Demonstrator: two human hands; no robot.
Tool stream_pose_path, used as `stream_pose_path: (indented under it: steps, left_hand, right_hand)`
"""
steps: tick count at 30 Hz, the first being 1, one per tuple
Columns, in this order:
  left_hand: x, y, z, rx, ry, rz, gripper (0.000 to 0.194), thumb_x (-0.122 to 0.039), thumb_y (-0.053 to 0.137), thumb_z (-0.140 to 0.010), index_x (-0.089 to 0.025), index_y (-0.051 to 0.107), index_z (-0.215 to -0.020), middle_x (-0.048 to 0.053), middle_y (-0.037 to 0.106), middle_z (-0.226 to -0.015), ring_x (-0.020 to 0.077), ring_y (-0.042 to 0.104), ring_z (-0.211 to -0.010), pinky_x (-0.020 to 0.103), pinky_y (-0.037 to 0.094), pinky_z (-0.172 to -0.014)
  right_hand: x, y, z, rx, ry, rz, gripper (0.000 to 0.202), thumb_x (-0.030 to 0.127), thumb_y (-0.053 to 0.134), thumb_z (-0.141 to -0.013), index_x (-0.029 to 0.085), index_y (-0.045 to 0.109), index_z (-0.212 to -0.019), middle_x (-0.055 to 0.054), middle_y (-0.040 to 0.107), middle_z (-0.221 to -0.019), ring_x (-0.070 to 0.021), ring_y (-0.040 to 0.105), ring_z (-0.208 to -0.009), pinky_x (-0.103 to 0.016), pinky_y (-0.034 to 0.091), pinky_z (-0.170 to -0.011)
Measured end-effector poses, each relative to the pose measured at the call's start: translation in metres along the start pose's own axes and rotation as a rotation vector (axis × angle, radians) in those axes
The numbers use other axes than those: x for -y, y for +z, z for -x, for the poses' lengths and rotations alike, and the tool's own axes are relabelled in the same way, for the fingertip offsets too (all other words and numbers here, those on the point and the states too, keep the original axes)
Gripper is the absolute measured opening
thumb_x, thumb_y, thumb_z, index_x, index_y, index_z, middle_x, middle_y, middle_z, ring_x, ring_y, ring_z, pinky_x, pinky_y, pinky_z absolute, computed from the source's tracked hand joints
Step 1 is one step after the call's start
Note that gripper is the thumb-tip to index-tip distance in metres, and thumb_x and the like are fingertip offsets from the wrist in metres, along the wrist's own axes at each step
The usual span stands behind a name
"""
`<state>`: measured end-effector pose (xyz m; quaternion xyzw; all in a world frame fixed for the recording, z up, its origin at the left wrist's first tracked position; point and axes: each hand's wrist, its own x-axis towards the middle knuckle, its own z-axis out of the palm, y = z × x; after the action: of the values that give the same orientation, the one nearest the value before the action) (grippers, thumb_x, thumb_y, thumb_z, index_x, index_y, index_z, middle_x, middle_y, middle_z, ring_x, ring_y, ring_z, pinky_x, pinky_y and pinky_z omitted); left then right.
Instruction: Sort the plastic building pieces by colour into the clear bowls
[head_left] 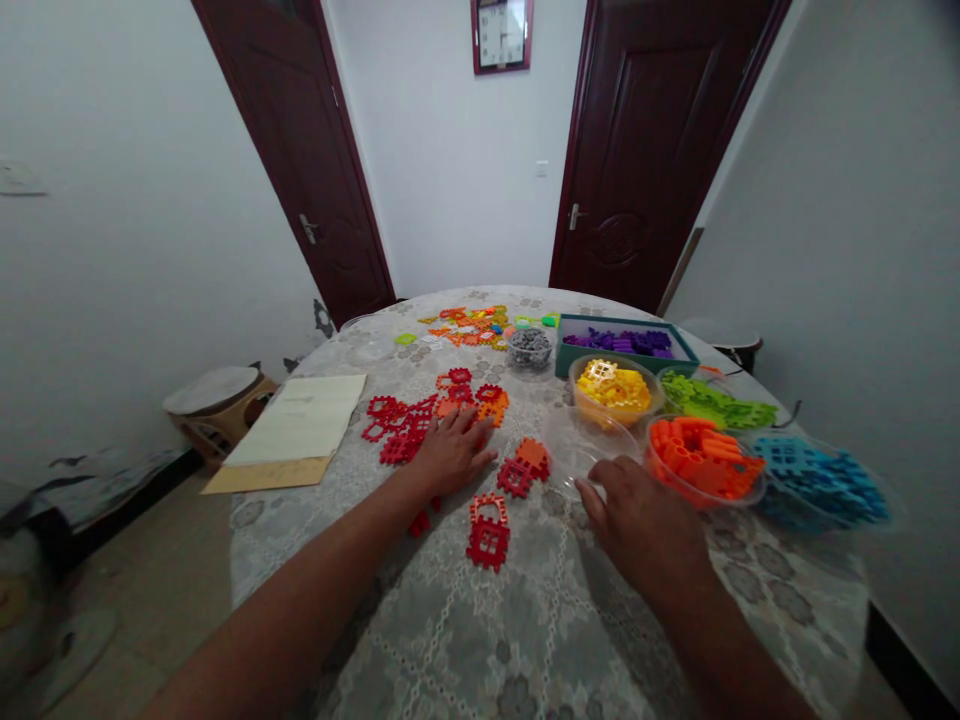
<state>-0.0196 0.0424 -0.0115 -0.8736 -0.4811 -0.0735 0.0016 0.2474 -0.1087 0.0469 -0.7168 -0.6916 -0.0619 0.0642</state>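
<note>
My left hand (454, 452) lies palm down with fingers spread over a pile of red toy building pieces (409, 430). Orange pieces (493, 405) sit just beyond its fingertips. My right hand (645, 515) is closed at the near rim of a clear plastic bowl (589, 440), thumb and forefinger at the edge. Between my hands lie a red window-shaped piece (489, 543) touching a pale orange one (489, 507), and another red piece (514, 478) against an orange one (533, 458). Whatever is under my left palm is hidden.
Clear bowls hold orange (701, 460), blue (817, 485), green (712, 400), yellow (611, 390) and grey pieces (530, 345). A green box (566, 350) with purple pieces stands behind. Mixed pieces (472, 325) lie at the far side; paper sheets (296, 420) at left.
</note>
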Motion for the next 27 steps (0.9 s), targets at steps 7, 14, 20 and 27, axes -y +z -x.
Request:
stream_pose_path:
  steps: [7, 14, 20, 27]
  left_hand:
    - [0.026, -0.011, 0.066, -0.023, -0.215, -0.087, 0.064, -0.059, 0.048, -0.105, -0.028, 0.05, -0.161, 0.016, 0.046, -0.168, 0.0444, 0.038, -0.155, 0.07, 0.031, -0.121]
    - [0.04, -0.004, 0.107, -0.091, -0.178, -0.007, 0.054, -0.052, 0.042, -0.109, -0.027, 0.058, -0.154, 0.014, 0.053, -0.163, 0.0339, 0.045, -0.152, 0.059, 0.036, -0.123]
    - [0.047, -0.005, 0.092, -0.15, -0.114, 0.017, 0.051, -0.051, 0.041, -0.108, -0.023, 0.068, -0.142, 0.015, 0.066, -0.148, 0.034, 0.058, -0.139, 0.057, 0.045, -0.115]
    - [0.04, -0.013, 0.085, -0.283, 0.062, 0.054, 0.05, -0.053, 0.041, -0.106, -0.029, 0.068, -0.141, 0.013, 0.067, -0.147, 0.0329, 0.06, -0.138, 0.054, 0.048, -0.116]
  right_hand:
    - [-0.001, -0.005, 0.002, 0.118, 0.003, 0.022, 0.027, 0.039, 0.054, -0.109, 0.022, 0.075, -0.106, -0.011, 0.074, -0.106, -0.026, 0.077, -0.088, -0.031, 0.047, -0.065]
    - [0.007, -0.01, 0.005, 0.184, -0.028, 0.062, 0.027, 0.04, 0.055, -0.108, 0.022, 0.075, -0.104, -0.009, 0.075, -0.103, -0.0275, 0.077, -0.086, -0.03, 0.046, -0.063]
    - [0.011, -0.014, 0.001, 0.121, 0.042, 0.054, 0.03, 0.037, 0.051, -0.11, 0.019, 0.074, -0.108, -0.012, 0.075, -0.106, -0.0277, 0.078, -0.089, -0.031, 0.049, -0.065]
    - [0.016, -0.029, 0.002, 0.177, 0.08, -0.015, 0.026, 0.038, 0.06, -0.106, 0.018, 0.074, -0.113, -0.013, 0.076, -0.109, -0.0267, 0.078, -0.092, -0.033, 0.055, -0.074]
